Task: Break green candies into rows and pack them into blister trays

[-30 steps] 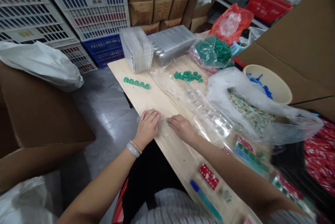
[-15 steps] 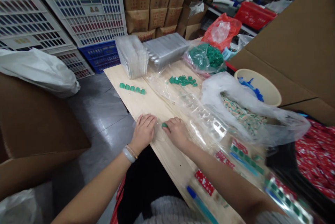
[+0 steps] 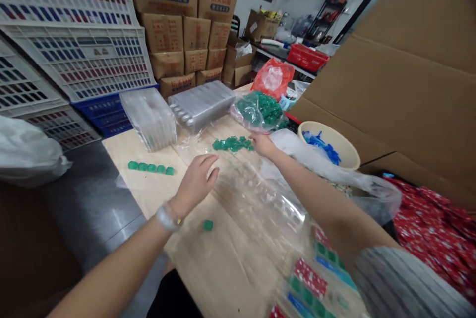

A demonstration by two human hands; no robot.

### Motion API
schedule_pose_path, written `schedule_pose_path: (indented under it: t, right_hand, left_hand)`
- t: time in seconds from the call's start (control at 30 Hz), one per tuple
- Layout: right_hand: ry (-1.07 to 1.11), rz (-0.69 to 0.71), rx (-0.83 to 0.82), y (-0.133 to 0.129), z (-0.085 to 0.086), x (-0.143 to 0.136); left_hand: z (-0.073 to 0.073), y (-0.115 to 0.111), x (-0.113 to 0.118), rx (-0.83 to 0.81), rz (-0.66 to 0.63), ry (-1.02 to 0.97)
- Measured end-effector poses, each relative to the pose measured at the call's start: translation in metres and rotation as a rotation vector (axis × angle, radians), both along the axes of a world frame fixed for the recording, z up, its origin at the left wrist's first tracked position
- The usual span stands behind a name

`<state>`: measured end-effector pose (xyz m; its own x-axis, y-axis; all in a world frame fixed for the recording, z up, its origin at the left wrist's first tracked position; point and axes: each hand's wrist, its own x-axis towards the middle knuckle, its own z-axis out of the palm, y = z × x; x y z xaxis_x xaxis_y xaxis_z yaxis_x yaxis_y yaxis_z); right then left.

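Observation:
My right hand [image 3: 263, 146] reaches to the right end of a small pile of green square pieces [image 3: 232, 144], its fingers apart and their tips partly hidden. Over the middle of the table hovers my left hand [image 3: 197, 181], empty, with the thumb away from the curved fingers. A single green piece [image 3: 208, 224] lies on the wood below it. Farther left, a row of several green pieces [image 3: 151, 167] lies near the table edge. Behind the pile, a clear bag [image 3: 260, 109] is full of similar green pieces. Clear plastic trays [image 3: 271, 194] lie between my forearms.
Stacked clear plastic boxes [image 3: 148, 117] and a grey plastic stack [image 3: 203, 102] stand at the back. On the right are a cream bowl [image 3: 351, 157] with blue pieces, a white plastic bag [image 3: 297, 149] and red packets [image 3: 435, 233]. Filled packs [image 3: 310, 278] lie in front.
My right hand has moved away from the left hand to the green pile. A green piece now lies alone on the table. My left hand has lifted and opened; the view has shifted.

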<state>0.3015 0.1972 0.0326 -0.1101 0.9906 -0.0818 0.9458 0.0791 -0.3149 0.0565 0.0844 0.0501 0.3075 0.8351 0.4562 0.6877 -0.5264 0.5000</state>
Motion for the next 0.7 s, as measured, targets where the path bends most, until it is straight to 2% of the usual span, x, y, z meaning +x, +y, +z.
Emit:
schedule_pose_path:
  t: [0.07, 0.13, 0.17, 0.23, 0.33, 0.43, 0.5, 0.63, 0.7]
  right_hand:
    - [-0.005, 0.006, -0.048, 0.033, -0.013, 0.001]
    - [-0.001, 0.003, -0.074, 0.052, -0.029, 0.001]
    - [0.006, -0.005, -0.081, 0.057, -0.035, 0.002]
    - [0.036, -0.028, -0.092, 0.063, -0.044, 0.008]
    - [0.135, -0.062, -0.116, 0.068, -0.045, 0.018]
    - [0.280, -0.068, -0.146, 0.067, -0.037, 0.024]
    - [0.523, -0.079, -0.219, 0.063, -0.029, 0.025]
    - [1.192, -0.198, -0.450, 0.048, -0.013, 0.017]
    - [1.329, -0.230, -0.497, 0.036, -0.006, 0.008]
  left_hand:
    - [-0.001, 0.060, 0.030, -0.141, -0.005, 0.039]
    - [-0.010, 0.115, 0.059, -0.335, 0.039, 0.065]
    - [-0.016, 0.138, 0.072, -0.378, 0.054, 0.070]
    - [-0.032, 0.174, 0.095, -0.463, 0.085, 0.075]
    - [-0.051, 0.206, 0.115, -0.574, 0.120, 0.060]
    - [-0.055, 0.219, 0.115, -0.623, 0.160, -0.015]
    - [-0.049, 0.218, 0.110, -0.622, 0.192, -0.105]
    - [-0.026, 0.192, 0.101, -0.663, 0.183, -0.312]
    - [-0.018, 0.168, 0.098, -0.715, 0.130, -0.378]
